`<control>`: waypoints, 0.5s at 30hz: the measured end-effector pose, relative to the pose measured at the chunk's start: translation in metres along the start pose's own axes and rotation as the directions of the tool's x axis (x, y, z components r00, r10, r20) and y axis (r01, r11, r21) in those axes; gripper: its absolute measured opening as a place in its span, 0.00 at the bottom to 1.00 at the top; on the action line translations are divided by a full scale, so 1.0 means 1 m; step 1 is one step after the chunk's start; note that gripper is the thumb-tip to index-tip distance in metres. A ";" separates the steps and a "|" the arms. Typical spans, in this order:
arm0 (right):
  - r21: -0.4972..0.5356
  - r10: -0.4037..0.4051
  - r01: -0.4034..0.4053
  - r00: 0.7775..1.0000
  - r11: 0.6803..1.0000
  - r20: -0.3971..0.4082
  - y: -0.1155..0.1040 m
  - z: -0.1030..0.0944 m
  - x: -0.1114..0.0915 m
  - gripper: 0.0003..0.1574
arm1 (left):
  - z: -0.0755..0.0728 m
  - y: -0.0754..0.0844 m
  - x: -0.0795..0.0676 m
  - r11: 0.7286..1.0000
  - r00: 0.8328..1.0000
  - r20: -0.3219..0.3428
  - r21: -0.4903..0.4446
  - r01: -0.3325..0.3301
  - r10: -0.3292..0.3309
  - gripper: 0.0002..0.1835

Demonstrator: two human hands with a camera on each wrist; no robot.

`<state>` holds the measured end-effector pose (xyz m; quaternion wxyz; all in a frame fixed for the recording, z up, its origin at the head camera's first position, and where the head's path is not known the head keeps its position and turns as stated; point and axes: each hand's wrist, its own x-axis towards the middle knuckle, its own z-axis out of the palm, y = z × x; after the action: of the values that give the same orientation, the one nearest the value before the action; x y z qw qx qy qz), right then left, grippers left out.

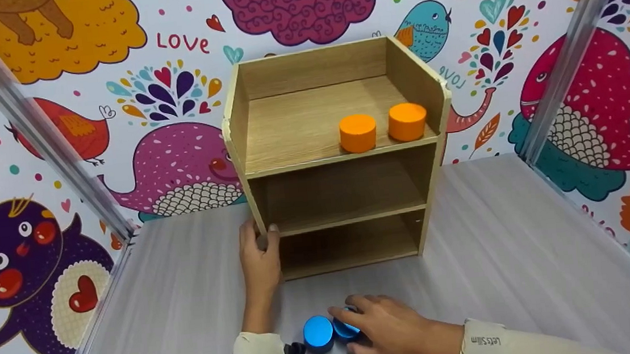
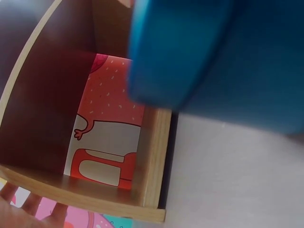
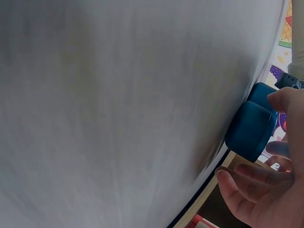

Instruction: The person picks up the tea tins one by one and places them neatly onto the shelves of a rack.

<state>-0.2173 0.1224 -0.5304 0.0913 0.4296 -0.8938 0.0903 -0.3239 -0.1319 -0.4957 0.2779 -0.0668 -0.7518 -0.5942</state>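
A small wooden shelf unit (image 1: 341, 218) stands on the table. My left hand (image 1: 260, 259) grips its left side panel, thumb at the front edge and fingers on the outer side. Two blue cylinders stand close together in front of the unit. The left blue cylinder (image 1: 318, 333) is uncovered beside my left wrist. Over the right blue cylinder (image 1: 346, 329) my right hand (image 1: 391, 327) spreads its fingers, partly covering it. In the right wrist view, a gap shows between some fingertips (image 3: 227, 183) and the nearer blue cylinder (image 3: 251, 130).
Two orange cylinders, one left (image 1: 358, 134) and one right (image 1: 407, 122), stand on the unit's top board near its front edge. Patterned wall panels (image 1: 182, 97) and metal posts (image 1: 572, 52) enclose the grey table (image 1: 499, 263). A black wrist device (image 1: 295, 352) sits by the left sleeve.
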 end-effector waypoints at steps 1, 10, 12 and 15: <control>-0.006 -0.004 0.004 1.000 1.000 -0.004 0.000 0.001 0.000 0.39 | 0.000 0.000 0.000 1.000 1.000 -0.002 0.002 -0.001 0.001 0.23; -0.033 -0.010 0.010 1.000 0.999 0.003 0.000 0.004 0.001 0.38 | 0.001 0.000 0.000 1.000 0.999 -0.011 0.002 -0.031 0.031 0.25; -0.030 -0.009 0.009 1.000 0.999 0.010 0.000 0.005 0.001 0.38 | 0.001 -0.001 0.000 1.000 1.000 -0.010 0.001 -0.027 0.027 0.25; -0.025 -0.008 0.009 1.000 1.000 0.016 -0.001 0.006 0.002 0.36 | 0.001 0.001 -0.001 1.000 1.000 -0.004 -0.002 -0.015 0.015 0.25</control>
<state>-0.2179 0.1191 -0.5357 0.0897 0.4329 -0.8938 0.0753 -0.3228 -0.1308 -0.4960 0.2838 -0.0713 -0.7501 -0.5931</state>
